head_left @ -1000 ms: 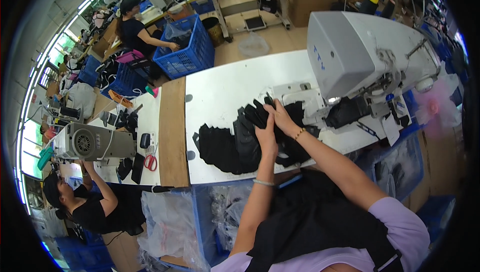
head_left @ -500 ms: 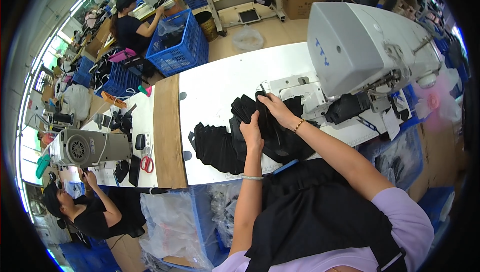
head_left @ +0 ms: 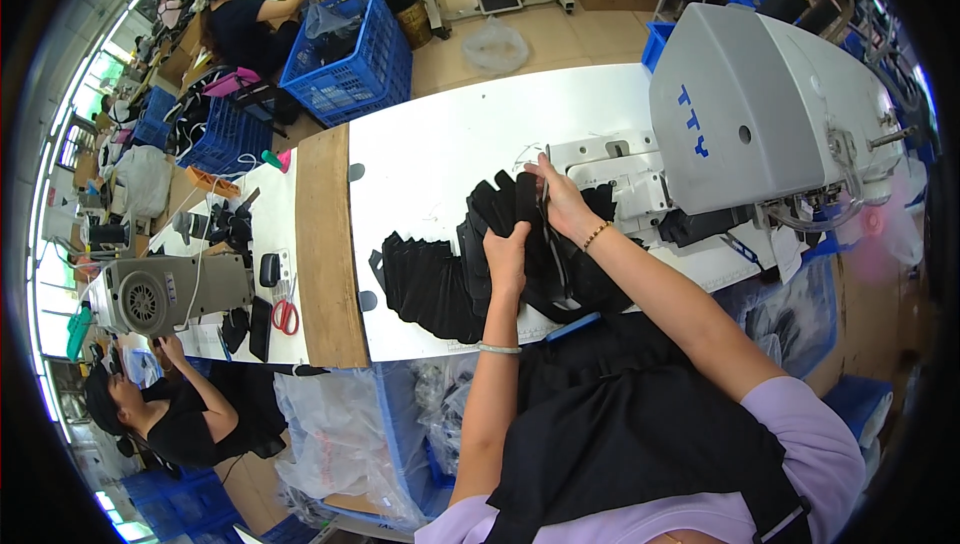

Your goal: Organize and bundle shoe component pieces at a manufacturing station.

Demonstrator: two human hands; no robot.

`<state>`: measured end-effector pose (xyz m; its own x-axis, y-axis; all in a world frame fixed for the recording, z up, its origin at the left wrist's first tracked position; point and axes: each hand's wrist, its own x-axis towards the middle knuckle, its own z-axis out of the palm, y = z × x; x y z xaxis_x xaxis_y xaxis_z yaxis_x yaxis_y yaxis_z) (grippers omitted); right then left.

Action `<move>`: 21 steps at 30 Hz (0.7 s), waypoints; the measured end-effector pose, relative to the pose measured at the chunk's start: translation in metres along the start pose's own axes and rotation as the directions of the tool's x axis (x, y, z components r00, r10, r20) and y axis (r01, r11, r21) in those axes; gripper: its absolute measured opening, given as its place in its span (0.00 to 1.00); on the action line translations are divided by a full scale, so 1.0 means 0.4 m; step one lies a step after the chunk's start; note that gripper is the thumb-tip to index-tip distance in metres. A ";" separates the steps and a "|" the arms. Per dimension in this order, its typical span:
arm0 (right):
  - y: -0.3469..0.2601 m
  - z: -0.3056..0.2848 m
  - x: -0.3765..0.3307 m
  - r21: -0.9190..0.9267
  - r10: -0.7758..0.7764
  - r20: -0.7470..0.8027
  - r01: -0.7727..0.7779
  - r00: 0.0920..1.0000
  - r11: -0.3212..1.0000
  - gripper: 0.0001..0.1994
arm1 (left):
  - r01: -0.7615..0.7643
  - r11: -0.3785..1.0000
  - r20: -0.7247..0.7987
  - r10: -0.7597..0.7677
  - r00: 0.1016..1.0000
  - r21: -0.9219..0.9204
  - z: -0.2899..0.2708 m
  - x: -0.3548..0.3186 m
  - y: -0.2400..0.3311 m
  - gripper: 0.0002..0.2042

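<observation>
Now | left grip (head_left: 507, 256), right grip (head_left: 562, 202): closed on black fabric (head_left: 498, 208) | blue crate (head_left: 348, 89): clear plastic (head_left: 325, 21)

The bare left hand (head_left: 507, 256) is gripping, its thumb angling rightward; the bare right hand (head_left: 566, 206) is gripping slightly farther forward. The bare left forearm (head_left: 490, 384) is pointing ahead, the bare right forearm (head_left: 680, 309) slanting leftward.

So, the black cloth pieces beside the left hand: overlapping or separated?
Overlapping: the black cloth pieces show a row of close edges.
</observation>
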<state>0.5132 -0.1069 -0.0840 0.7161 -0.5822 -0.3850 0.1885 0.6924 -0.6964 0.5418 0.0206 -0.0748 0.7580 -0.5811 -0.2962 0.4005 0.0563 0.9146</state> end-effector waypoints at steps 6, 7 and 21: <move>-0.072 -0.073 0.033 -0.342 -0.311 -0.147 0.247 0.939 0.907 0.20 | 0.041 0.987 -0.181 -0.070 0.981 -0.156 -0.004 0.011 -0.002 0.11; -0.092 -0.080 0.024 -0.289 -0.313 -0.125 0.268 0.942 0.919 0.19 | 0.036 0.984 -0.195 -0.071 0.978 -0.176 -0.011 0.012 -0.003 0.11; -0.164 0.139 -0.223 -0.697 -0.319 0.304 0.438 0.898 0.568 0.21 | -0.193 0.922 -0.259 0.107 0.960 -0.335 -0.003 -0.076 0.155 0.12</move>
<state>0.4744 -0.0766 0.0298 0.7870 -0.6139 0.0605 -0.0479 -0.1586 -0.9862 0.5442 0.0427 -0.0096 0.9037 -0.3416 -0.2582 0.3957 0.4361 0.8082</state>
